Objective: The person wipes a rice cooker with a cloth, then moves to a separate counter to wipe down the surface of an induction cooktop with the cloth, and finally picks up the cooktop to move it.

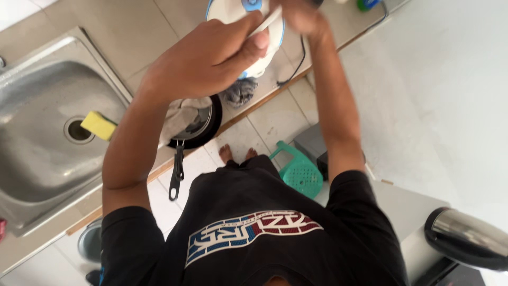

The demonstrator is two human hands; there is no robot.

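Left hand [211,55] clamped on white spoon handle [267,24] over rice cooker [264,47], right hand [301,16] grip indiscernible, steadying it.

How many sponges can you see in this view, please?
1: a yellow sponge lies in the steel sink, right beside the drain. Others may be hidden under the person's arms.

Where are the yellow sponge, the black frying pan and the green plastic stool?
yellow sponge [98,125], head view, middle of its top face, in the sink.
black frying pan [213,124], head view, right rim, on the counter edge.
green plastic stool [302,176], head view, perforated seat, on the floor.
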